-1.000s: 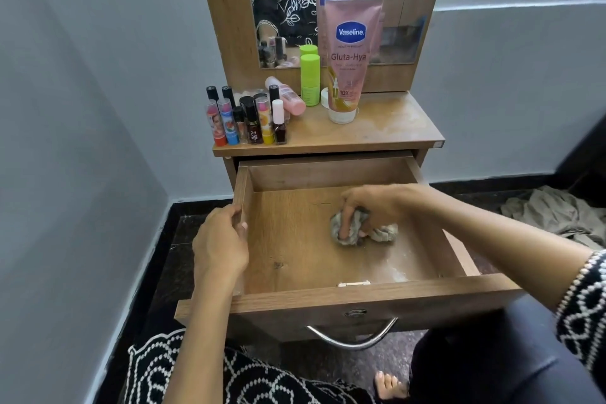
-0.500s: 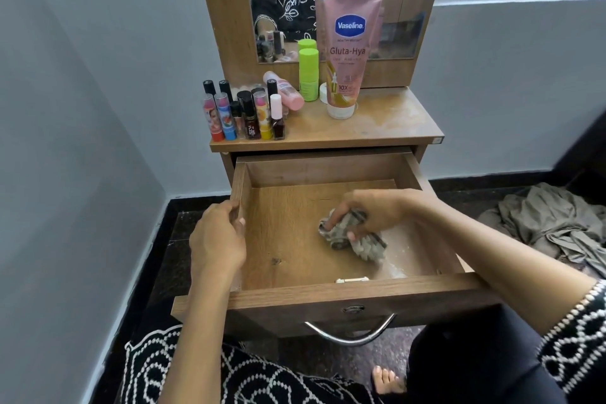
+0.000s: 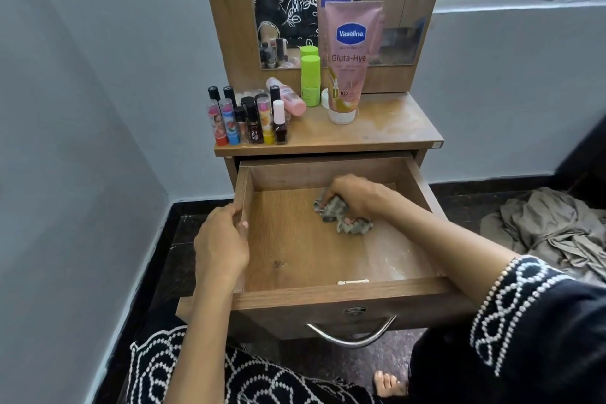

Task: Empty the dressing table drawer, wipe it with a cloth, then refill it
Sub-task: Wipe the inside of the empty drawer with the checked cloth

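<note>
The wooden drawer (image 3: 337, 297) of the dressing table is pulled out, with only a crumpled grey cloth (image 3: 342, 218) on its floor. My right hand (image 3: 355, 195) grips that cloth near the drawer's back middle. My left hand (image 3: 223, 243) holds the drawer's left side wall, fingers curled over its top edge. White dusty smears lie on the drawer floor at the right front. On the tabletop (image 3: 387, 131) stand several small cosmetic bottles (image 3: 249, 121), a green stick (image 3: 310, 80), a pink bottle (image 3: 288, 100) lying tilted and a pink Vaseline tube (image 3: 347, 59).
A mirror (image 3: 295, 3) rises behind the tabletop. A grey wall is close on the left. A heap of khaki fabric (image 3: 557, 229) lies on the dark floor to the right. My knees and a bare foot (image 3: 388, 384) are under the drawer's metal handle (image 3: 351, 336).
My right hand has slid the cloth from the drawer's middle toward the back. My left hand keeps its hold on the left wall.
</note>
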Motion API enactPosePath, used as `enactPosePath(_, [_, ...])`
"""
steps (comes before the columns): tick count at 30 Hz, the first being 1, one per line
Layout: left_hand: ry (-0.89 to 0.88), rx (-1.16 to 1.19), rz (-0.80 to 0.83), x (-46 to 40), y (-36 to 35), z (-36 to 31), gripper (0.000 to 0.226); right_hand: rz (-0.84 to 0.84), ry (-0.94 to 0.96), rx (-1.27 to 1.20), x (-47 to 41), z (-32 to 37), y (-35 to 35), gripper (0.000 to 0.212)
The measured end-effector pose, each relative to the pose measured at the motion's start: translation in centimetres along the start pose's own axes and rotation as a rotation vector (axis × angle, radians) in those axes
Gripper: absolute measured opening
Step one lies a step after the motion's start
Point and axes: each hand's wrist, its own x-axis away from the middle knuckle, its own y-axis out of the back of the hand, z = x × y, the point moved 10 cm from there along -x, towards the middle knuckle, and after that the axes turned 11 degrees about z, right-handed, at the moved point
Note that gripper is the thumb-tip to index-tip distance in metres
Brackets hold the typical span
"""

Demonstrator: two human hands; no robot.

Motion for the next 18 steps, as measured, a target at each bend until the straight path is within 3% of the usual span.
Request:
enactPosePath(5, [-0.005,-0.004,0.000,-0.1,-0.1,0.1,0.040,0.130,0.167,0.108,2.9,2.4,-3.6,0.061])
enactPosePath(13, [0.009,-0.002,-0.003,-0.2,-0.2,0.1,0.040,0.018,-0.014,0.028,0.6,-1.6,-0.4,0.056])
enactPosePath(18, [0.001,0.012,0.002,-0.1,-0.3,0.2,0.040,0.101,0.113,0.089,2.1,3.1,-2.8,0.052])
